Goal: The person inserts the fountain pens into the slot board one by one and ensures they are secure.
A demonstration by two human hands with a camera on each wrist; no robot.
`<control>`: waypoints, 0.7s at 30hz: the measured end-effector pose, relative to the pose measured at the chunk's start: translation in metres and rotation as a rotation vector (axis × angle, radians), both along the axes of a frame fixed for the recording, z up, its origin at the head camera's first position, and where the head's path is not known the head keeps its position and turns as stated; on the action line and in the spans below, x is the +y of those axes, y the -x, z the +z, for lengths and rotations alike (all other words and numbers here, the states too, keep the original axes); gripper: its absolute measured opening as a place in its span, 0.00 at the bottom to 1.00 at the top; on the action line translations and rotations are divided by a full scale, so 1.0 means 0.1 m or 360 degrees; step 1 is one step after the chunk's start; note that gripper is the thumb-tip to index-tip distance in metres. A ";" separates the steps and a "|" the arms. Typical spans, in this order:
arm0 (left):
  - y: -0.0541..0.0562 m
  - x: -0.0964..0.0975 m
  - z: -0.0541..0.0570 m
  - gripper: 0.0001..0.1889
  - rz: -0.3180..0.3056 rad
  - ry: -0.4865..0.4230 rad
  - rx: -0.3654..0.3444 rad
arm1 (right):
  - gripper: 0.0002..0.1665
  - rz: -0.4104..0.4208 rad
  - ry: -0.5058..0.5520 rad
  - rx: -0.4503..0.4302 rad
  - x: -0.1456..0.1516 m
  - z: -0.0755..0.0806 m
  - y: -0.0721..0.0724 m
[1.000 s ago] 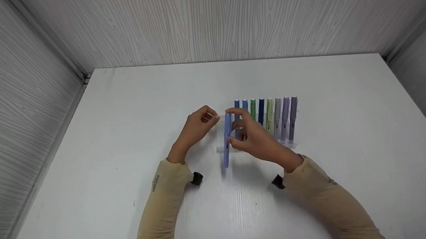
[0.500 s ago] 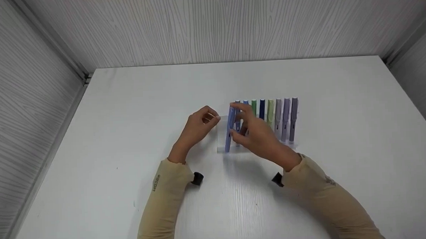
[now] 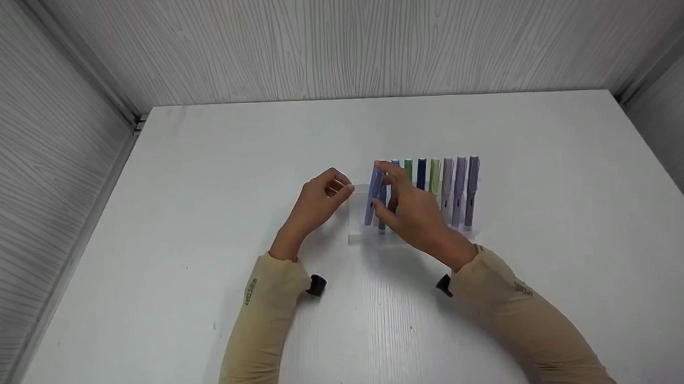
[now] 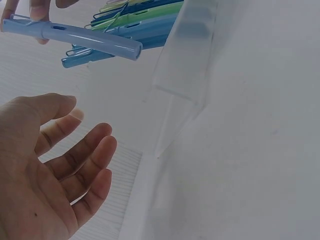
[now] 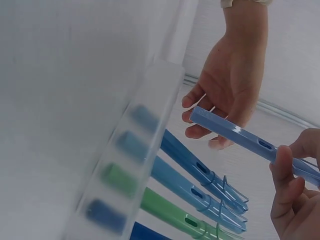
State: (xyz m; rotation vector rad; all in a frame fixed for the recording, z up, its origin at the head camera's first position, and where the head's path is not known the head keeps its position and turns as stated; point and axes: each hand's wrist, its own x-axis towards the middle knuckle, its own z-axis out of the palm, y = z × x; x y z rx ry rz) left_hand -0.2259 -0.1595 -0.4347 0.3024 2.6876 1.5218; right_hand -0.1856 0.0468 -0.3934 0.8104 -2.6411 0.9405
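Note:
In the head view my right hand [image 3: 412, 212] pinches a light blue pen [image 3: 373, 192] near its capped end, fingers above and thumb below. The pen tilts, its lower end over the left part of a clear pen stand [image 3: 355, 239]. In the right wrist view the free end of the pen [image 5: 230, 131] points toward the stand's side. My left hand [image 3: 319, 196] is at the stand's upper left corner. Seen from the left wrist, its fingers [image 4: 82, 175] are loosely bent with nothing between them, apart from the stand [image 4: 182, 70].
Several capped pens stand in a row in the holder: blue ones, a green pen [image 5: 165, 207], a navy pen [image 3: 421, 174], a lime pen [image 3: 435, 176] and purplish ones at the right. The white table [image 3: 230, 145] meets a wood-grain panel [image 3: 335, 42] behind.
My right hand has brought the light blue pen up and slightly right, from in front of the stand to over its left part. The left hand has stayed in place.

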 end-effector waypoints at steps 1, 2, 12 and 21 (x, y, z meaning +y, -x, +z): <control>0.00 0.00 0.00 0.11 0.0000 0.0005 0.0000 | 0.38 -0.0003 -0.0005 0.0001 0.00 -0.02 0.01; 0.00 0.00 0.01 0.11 -0.0005 0.0008 0.0003 | 0.38 -0.0005 -0.0010 0.0007 0.00 -0.03 0.02; -0.02 -0.01 0.01 0.11 -0.0017 0.0018 0.0051 | 0.36 0.0006 -0.0075 -0.0019 -0.03 -0.16 0.06; 0.00 -0.01 0.01 0.11 -0.0008 0.0043 0.0037 | 0.39 -0.0051 -0.0095 -0.0181 -0.05 -0.16 0.08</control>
